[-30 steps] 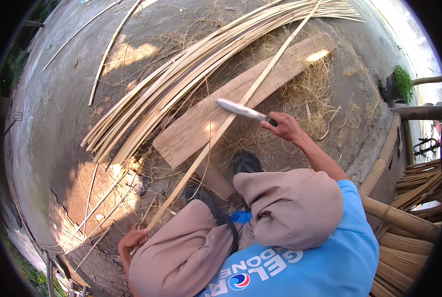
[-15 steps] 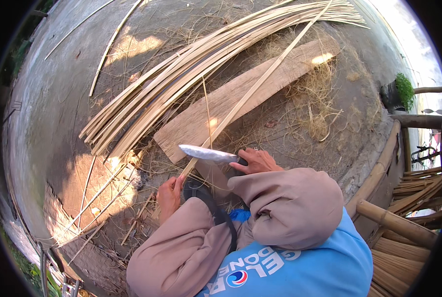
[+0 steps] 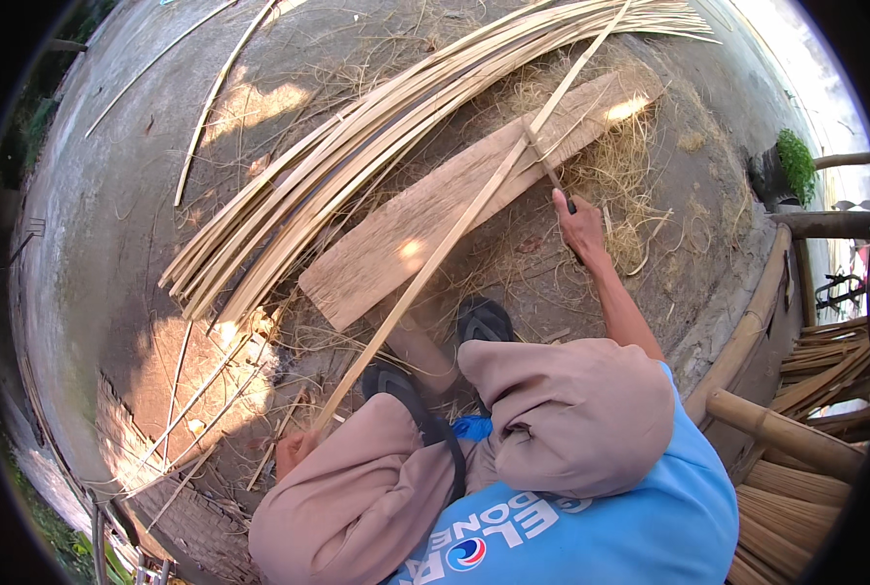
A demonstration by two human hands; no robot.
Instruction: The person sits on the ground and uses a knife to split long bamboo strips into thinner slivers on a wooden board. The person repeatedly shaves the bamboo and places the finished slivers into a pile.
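Observation:
A long bamboo strip (image 3: 448, 237) runs slantwise across a wooden plank (image 3: 386, 247), its near end beside my left knee. My left hand (image 3: 294, 450) is closed round that near end; my leg hides part of the hand. Far out to the right, my right hand (image 3: 581, 230) grips a knife (image 3: 544, 166) by its dark handle. The blade lies against the strip over the far half of the plank. A thin sliver shows beside the blade, on the plank.
A bundle of bamboo strips (image 3: 357, 156) lies beyond the plank. Curly shavings (image 3: 625, 185) cover the ground to its right. A bamboo rail (image 3: 742, 331) and more strips (image 3: 786, 517) stand at the right. Loose sticks (image 3: 206, 395) lie at the left.
My right hand has swept the knife far forward and right along the strip, from its near end to the plank's far half. My left hand has drawn the near end back toward me.

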